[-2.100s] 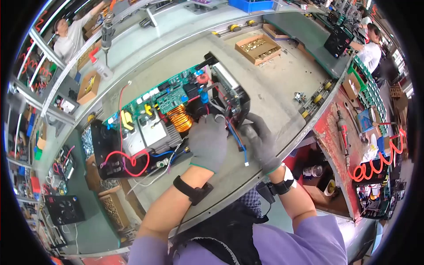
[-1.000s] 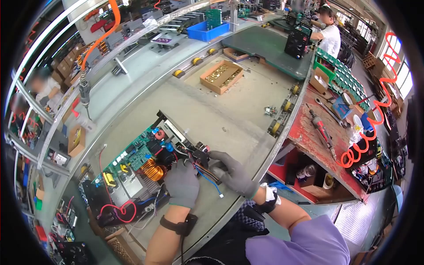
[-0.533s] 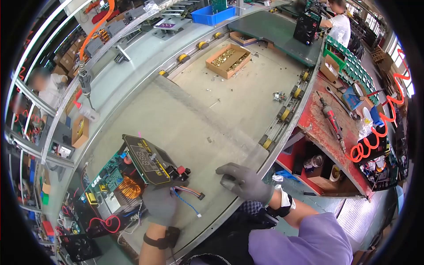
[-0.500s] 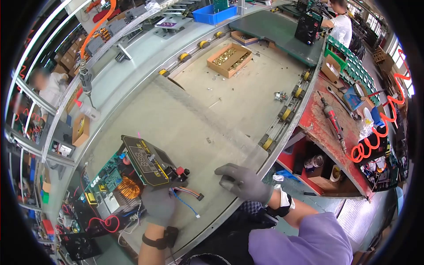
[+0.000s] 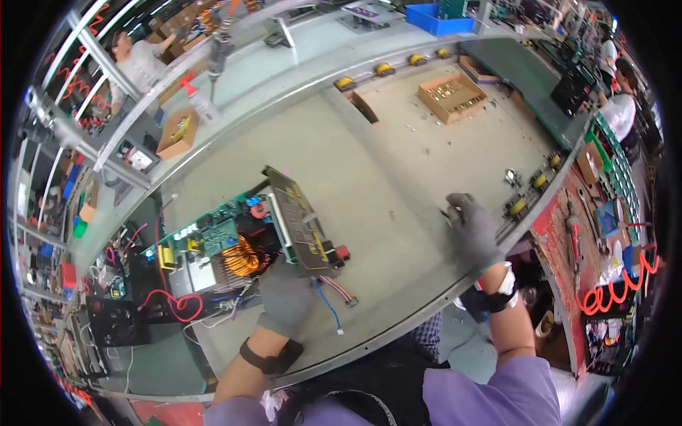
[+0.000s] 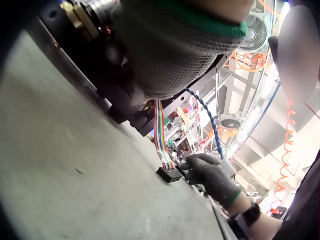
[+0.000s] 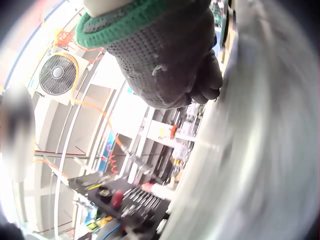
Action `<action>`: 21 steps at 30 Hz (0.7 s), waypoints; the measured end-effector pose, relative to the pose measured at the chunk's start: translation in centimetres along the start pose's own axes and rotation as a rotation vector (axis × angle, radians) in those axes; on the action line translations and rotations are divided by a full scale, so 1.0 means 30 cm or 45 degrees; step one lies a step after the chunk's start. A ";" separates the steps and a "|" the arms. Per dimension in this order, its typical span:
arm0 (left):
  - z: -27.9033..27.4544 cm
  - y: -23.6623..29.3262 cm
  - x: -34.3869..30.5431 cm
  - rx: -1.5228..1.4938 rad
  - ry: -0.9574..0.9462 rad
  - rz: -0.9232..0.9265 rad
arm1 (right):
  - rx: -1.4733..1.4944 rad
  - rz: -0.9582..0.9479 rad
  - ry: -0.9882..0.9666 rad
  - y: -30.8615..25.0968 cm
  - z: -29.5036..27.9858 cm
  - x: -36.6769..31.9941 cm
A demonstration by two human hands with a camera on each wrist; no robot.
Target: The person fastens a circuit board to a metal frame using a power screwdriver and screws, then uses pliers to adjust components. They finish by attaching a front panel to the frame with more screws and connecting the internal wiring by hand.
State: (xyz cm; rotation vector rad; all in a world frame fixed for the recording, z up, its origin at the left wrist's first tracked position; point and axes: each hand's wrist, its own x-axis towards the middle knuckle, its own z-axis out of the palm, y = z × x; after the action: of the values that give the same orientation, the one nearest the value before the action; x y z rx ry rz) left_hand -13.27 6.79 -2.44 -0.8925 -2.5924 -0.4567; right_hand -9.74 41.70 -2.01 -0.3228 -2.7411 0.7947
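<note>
The opened device (image 5: 195, 273), with a green circuit board and a copper coil (image 5: 240, 260), lies at the left of the bench. Its black front panel (image 5: 298, 220) stands tilted at the right end. My left hand (image 5: 286, 295) grips the panel's lower edge, fingertips hidden behind it; in the left wrist view the glove (image 6: 170, 55) covers that edge. A ribbon cable (image 5: 339, 290) and a blue twisted wire (image 5: 328, 309) hang beside it. Away from the device, my right hand (image 5: 472, 231) is over the bench, fingers loosely bent; no held object shows.
A cardboard box of brass parts (image 5: 452, 98) sits at the back right. Small metal pieces (image 5: 512, 177) lie near the rollers (image 5: 517, 206). A hanging screwdriver (image 5: 219, 55) is at the upper left. At right, a red workbench (image 5: 555, 234) carries a red tool (image 5: 572, 228).
The front panel has swung up over the device's end and now stands steeper, with the left hand at its lower edge. My right hand has left the wires and moved right, farther over the bench.
</note>
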 end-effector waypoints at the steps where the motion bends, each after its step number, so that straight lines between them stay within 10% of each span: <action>1: -0.012 -0.003 0.009 0.037 0.028 -0.025 | -0.193 -0.010 -0.041 0.044 -0.002 0.051; 7: -0.038 0.040 0.031 0.083 -0.165 -0.177 | 0.054 0.055 -0.313 -0.067 -0.021 0.076; 9: -0.008 0.037 0.024 0.056 -0.220 -0.212 | -0.150 -0.368 -0.104 -0.036 0.031 0.041; 21: 0.186 0.222 0.214 -0.107 -0.313 -0.249 | 0.345 -0.787 -0.151 -0.393 0.075 -0.161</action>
State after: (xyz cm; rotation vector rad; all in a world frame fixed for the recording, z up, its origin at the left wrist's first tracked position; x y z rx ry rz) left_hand -15.03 17.40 -3.37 -0.7669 -2.9214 -0.5426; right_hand -7.52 29.51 1.70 0.6123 -2.5463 0.9934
